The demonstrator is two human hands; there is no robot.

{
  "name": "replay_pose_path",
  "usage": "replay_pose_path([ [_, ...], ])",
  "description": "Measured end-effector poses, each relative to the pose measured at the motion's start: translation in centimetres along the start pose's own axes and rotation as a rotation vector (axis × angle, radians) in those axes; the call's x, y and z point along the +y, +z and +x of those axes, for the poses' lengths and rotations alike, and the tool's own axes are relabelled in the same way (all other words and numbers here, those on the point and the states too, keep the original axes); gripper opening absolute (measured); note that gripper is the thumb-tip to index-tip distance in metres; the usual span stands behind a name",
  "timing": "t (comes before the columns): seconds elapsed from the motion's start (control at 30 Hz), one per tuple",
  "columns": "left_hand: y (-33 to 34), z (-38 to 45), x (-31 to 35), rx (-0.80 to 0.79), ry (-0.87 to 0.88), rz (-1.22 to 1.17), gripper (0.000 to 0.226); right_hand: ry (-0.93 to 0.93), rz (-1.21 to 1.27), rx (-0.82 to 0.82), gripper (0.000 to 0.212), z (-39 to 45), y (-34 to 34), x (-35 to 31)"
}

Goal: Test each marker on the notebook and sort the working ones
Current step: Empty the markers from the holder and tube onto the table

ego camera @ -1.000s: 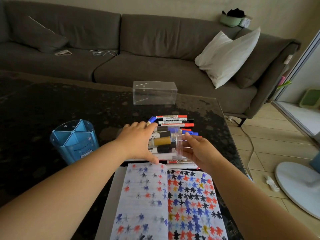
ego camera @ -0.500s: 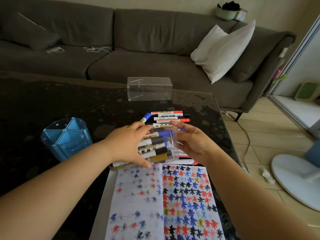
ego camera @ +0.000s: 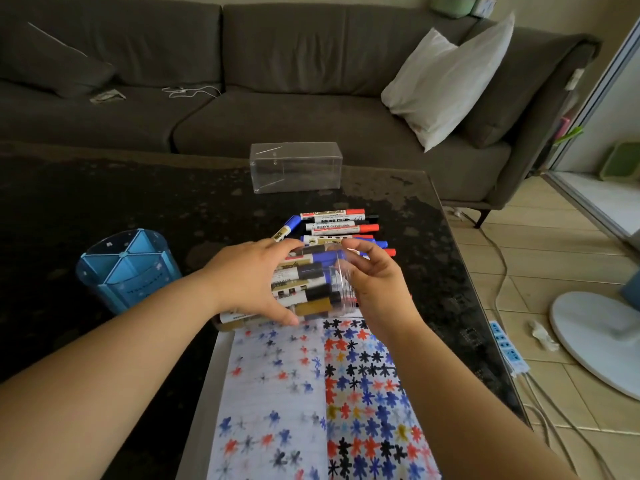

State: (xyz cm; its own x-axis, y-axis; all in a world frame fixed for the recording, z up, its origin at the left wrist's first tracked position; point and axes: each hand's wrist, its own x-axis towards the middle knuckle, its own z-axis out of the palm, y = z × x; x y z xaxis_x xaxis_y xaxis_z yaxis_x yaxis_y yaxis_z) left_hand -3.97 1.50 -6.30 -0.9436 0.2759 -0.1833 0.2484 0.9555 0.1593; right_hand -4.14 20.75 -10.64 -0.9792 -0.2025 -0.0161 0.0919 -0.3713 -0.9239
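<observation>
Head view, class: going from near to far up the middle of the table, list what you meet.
Open notebook → clear case of markers held by both hands → loose markers → empty clear box → sofa.

Daylight enters from the right, beyond the fingers [ego camera: 369,251]; the floor [ego camera: 540,271] there reads bright. The dark worktop [ego camera: 104,202] left of the fingers is dim, with pale glare ahead of them. Shadows are soft. Wide-angle distortion bends the frame edges. Focus is slightly soft overall.
</observation>
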Motion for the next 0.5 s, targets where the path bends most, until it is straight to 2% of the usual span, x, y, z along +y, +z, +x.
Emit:
replay_pose_path([
  [0.2,0.2,0.1,-0.1,0.005,-0.011,0.005,0.116,0.045,0.183,0.078,0.024,-0.2,0.6,0.7],
  [0.33,0.4,0.1,-0.3,0.02,0.001,0.008,0.116,0.113,0.147,0.0,0.027,0.0,-0.3,-0.1],
  [0.37,0.4,0.2,-0.3,0.023,0.005,0.008,0.116,0.122,0.042,-0.003,0.028,0.1,-0.6,-0.4],
  [0.5,0.2,0.1,-0.2,0.017,0.013,0.003,0.117,0.221,-0.733,-0.046,0.021,0.4,-1.8,-1.0],
])
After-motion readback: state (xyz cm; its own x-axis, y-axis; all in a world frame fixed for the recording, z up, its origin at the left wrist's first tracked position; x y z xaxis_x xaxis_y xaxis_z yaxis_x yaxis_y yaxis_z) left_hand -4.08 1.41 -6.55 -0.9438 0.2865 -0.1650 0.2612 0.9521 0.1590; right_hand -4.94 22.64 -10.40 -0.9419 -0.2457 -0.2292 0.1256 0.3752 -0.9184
